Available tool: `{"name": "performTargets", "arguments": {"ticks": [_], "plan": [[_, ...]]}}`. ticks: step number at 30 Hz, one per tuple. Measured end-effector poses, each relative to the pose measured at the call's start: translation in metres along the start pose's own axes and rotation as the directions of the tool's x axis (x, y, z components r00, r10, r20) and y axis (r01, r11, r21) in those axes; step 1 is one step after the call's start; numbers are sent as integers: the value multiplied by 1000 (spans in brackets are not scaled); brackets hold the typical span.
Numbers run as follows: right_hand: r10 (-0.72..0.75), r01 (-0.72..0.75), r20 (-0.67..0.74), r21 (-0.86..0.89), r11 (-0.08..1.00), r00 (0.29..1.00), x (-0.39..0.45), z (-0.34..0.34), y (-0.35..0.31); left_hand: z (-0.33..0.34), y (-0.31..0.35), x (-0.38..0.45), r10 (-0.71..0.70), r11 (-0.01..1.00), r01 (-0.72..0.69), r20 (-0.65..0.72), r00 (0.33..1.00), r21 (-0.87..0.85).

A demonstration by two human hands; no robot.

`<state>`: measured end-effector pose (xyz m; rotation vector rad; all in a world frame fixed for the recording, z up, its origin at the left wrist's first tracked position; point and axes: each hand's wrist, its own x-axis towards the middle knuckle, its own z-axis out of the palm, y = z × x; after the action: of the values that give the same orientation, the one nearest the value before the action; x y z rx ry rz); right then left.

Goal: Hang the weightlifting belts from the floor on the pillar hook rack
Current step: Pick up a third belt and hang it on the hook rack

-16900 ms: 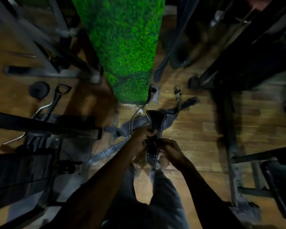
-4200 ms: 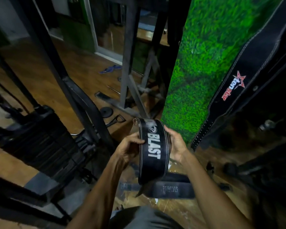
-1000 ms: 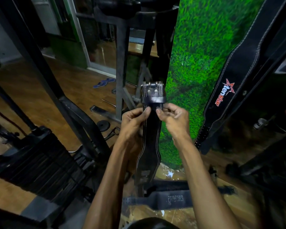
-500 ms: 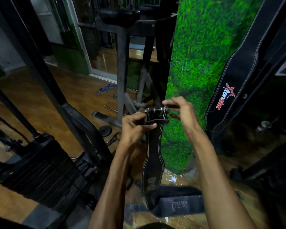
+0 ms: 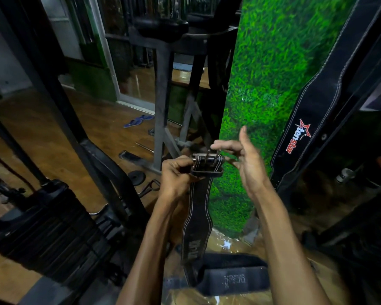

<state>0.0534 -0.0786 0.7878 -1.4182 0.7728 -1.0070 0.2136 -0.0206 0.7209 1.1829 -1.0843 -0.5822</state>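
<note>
The pillar (image 5: 271, 89), wrapped in bright green artificial-grass covering, rises right of centre, and everything else sits around it. Against its right side hangs a long black leather belt (image 5: 312, 128) with pale stitching and a red-and-white star logo; its top is cut off by the frame, so whatever holds it is out of sight. In front of the pillar's left edge, the left hand (image 5: 176, 177) is clenched around the top of a second black stitched belt (image 5: 198, 214), just below its metal roller buckle (image 5: 207, 158); the strap hangs straight down, its printed lettering too dark to read. The right hand (image 5: 246, 159) is spread wide beside the buckle, fingers loose, gripping nothing. At the pillar's foot another dark belt (image 5: 233, 280) lies flat on the glossy wooden floor (image 5: 92, 119). Left of the pillar stand dim steel machine frames (image 5: 163, 106) and a weight stack (image 5: 44, 225), with blue sandals (image 5: 136, 122) beyond.
</note>
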Motion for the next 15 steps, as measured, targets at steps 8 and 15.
{"name": "performTargets", "arguments": {"ticks": [8, 15], "plan": [[-127, 147, 175, -106, 983, 976, -6, 17, 13, -9, 2, 7, -32, 998, 30, -44, 999, -48], [-214, 234, 134, -155, 960, 967, -4, 24, 28, -25, 9, 15, -23, 994, 22, -11, 1000, -105]]}}
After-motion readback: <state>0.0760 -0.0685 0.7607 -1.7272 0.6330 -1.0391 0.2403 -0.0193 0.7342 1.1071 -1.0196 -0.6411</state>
